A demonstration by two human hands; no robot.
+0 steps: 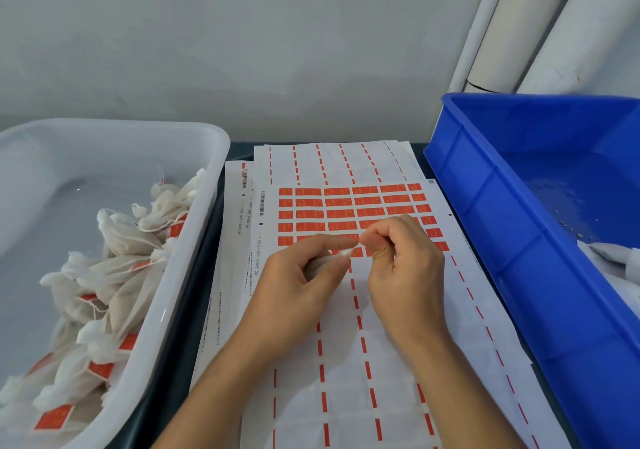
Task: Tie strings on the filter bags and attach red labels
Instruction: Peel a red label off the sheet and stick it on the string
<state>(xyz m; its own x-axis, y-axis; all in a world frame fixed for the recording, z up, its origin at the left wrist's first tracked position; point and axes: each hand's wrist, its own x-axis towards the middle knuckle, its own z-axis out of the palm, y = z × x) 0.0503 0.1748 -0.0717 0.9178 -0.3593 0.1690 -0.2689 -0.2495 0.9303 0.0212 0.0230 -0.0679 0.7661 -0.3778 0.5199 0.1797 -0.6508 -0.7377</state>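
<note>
Fingers of the left hand (pixel 298 275) curled round a small white fabric filter bag (pixel 341 252), while the right hand (pixel 401 251) pinched its thin white string (pixel 360 239), which ran crosswise between them. Red rectangular labels (pixel 346 213) on their white backing sheet (pixel 381 362) lay just beyond and beneath both hands, nearer the right.

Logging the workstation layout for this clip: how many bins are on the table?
2. A translucent white bin at the left holds labelled filter bags; a blue bin sits at the right, its far side cut off by the frame.

two bare forearms reach up from the frame's bottom; left hand (pixel 298 277) and right hand (pixel 403 258) meet mid-frame, fingers curled, fingertips pinching.
</note>
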